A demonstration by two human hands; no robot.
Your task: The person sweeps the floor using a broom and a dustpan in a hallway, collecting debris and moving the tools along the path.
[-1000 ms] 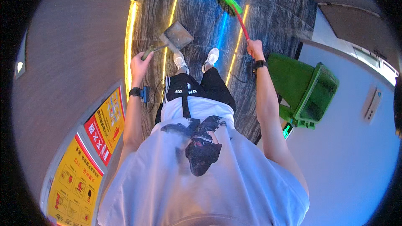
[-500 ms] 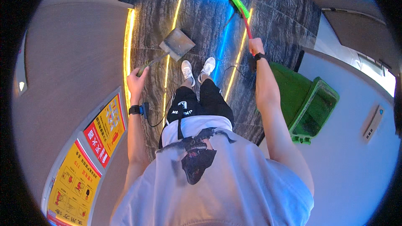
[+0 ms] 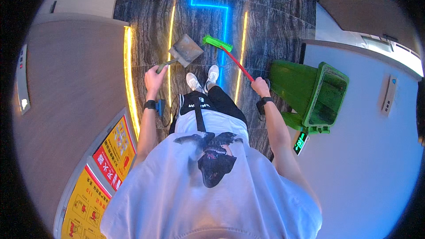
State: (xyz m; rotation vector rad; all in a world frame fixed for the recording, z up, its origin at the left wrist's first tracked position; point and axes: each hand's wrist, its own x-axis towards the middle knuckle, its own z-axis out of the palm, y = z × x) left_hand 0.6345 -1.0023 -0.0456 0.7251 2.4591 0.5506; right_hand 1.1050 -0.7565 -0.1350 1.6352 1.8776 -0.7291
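My left hand (image 3: 153, 79) is closed round the handle of a grey dustpan (image 3: 187, 49) with a flat, scuffed metal-looking pan. The pan is tilted in front of my left foot, and whether it touches the floor I cannot tell. My right hand (image 3: 260, 87) grips the red handle of a broom (image 3: 218, 43). Its bright green bristle head is ahead of my feet, just right of the dustpan, with a small gap between them. No sweepings can be made out on the pan or beside the bristles.
The dark marbled floor (image 3: 150, 26) has blue and yellow light strips. A green wheeled bin (image 3: 295, 82) stands at the right near a pale wall (image 3: 363, 159); a small lit green sign (image 3: 300, 143) shows there. Yellow and red posters (image 3: 116, 150) hang on the left wall (image 3: 75, 102).
My right hand has drawn the broom back and to the left, so its head is now near the dustpan. My left hand has shifted slightly right with the dustpan.
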